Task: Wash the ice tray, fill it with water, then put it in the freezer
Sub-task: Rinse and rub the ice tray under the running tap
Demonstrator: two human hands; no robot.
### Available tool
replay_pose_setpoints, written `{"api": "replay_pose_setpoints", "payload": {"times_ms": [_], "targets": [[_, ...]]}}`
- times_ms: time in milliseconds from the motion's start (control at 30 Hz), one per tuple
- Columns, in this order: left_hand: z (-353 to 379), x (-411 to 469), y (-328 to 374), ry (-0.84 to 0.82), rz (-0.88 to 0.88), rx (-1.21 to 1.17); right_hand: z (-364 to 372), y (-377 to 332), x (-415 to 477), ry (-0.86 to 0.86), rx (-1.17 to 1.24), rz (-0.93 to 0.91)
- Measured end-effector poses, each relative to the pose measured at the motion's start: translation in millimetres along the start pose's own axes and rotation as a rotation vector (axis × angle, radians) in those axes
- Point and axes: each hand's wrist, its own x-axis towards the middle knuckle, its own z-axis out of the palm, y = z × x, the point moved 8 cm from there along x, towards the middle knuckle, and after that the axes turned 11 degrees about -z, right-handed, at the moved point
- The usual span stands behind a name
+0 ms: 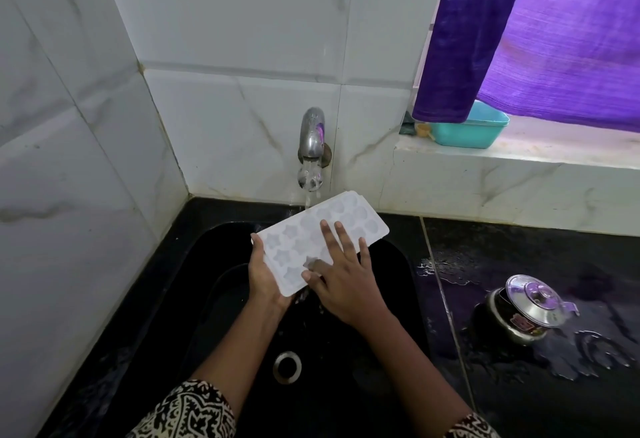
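— How much of the left hand (265, 281) shows?
— The thumb at the edge of the ice tray (304, 229) and the heel of the palm. Its fingers are under the tray, out of sight.
— And the moulds?
— The right hand (346, 285) lies across several and covers them.
— The windowsill?
— The curtain (540, 39) runs off the top and right edges and hides the back of the tub (474, 132). A small yellowish thing (423, 131) beside the tub is too small to tell.
— The pot (519, 319)?
— The print on its side is too blurred to read. The bottom edge cuts off both sleeves.
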Motion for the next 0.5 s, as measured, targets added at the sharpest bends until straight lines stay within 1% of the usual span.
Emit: {"api": "replay_pose_setpoints", "payload": {"times_ms": [67,167,267,367,433,500], "targets": [[1,0,-3,0.006,-0.011,0.007,-5,2,3,0.019,-0.030,0.019],[-1,1,-1,0.037,-0.003,0.000,-1,-11,5,0.068,0.018,0.035],[-6,1,8,0.045,0.030,0.017,7,-10,2,0.030,0.072,0.015],[-6,0,4,0.039,0.026,0.037,0,0,4,0.014,0.017,0.015],[-5,0,1,0.058,0.016,0.037,-4,-5,8,0.047,-0.015,0.028],[-4,0,3,0.072,0.015,0.031,-2,-13,8,0.076,0.016,0.028]]}}
